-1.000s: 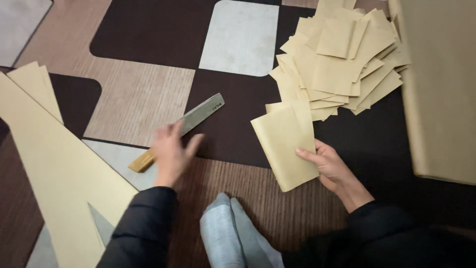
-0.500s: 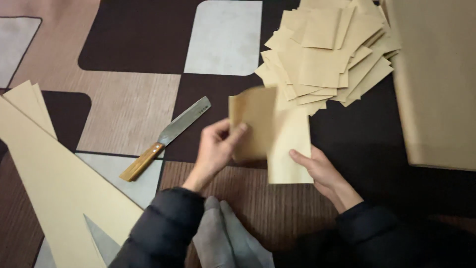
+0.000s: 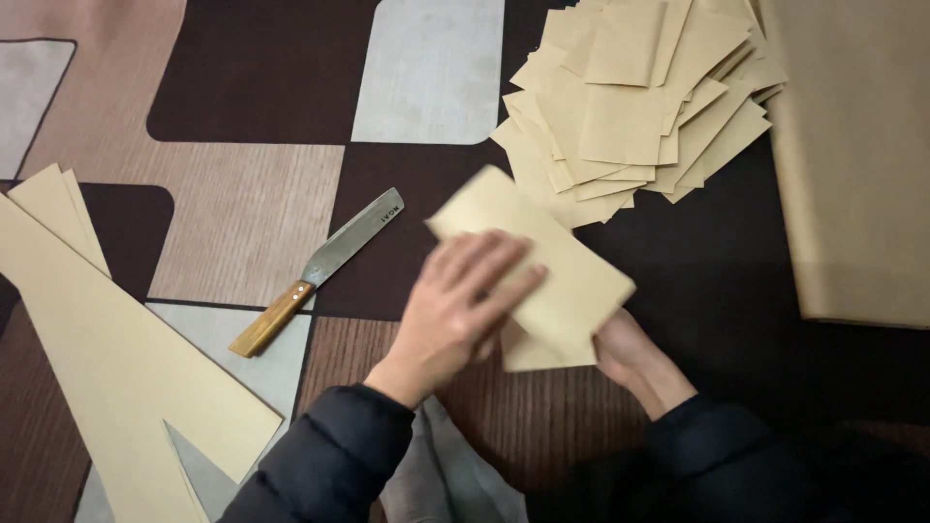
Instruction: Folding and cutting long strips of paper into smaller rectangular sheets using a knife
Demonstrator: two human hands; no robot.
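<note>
Paper is what both your hands are on: a folded tan sheet (image 3: 538,266) lies tilted on the patterned floor (image 3: 247,208), near the floor's near edge and roughly midway along it. Your left hand (image 3: 463,308) lies flat on top of the sheet, fingers (image 3: 504,266) spread and stretched toward its far end, pressing it down rather than pinching it. Your right hand (image 3: 630,353) sits at the sheet's near right corner, mostly tucked under the paper, so you cannot tell from this view whether its grip is pinching the edge or just propping it (only the heel and wrist show). Both sleeves are dark and padded.

Just beyond the sheet, toward the far edge of the floor, a loose heap of similar tan pieces (image 3: 639,107) fans out; the sheet's far tip overlaps the heap's near fringe. To the right of the heap, along the right edge, lies a large brown paper sheet (image 3: 857,155), well apart from your hands.

On your left, a knife (image 3: 320,271) with a wooden handle and a broad metal blade lies diagonally on the floor, near your left hand but not touching it. Further left, long tan paper offcuts (image 3: 107,358) run toward the near left corner, with smaller strips at their far end.
</note>
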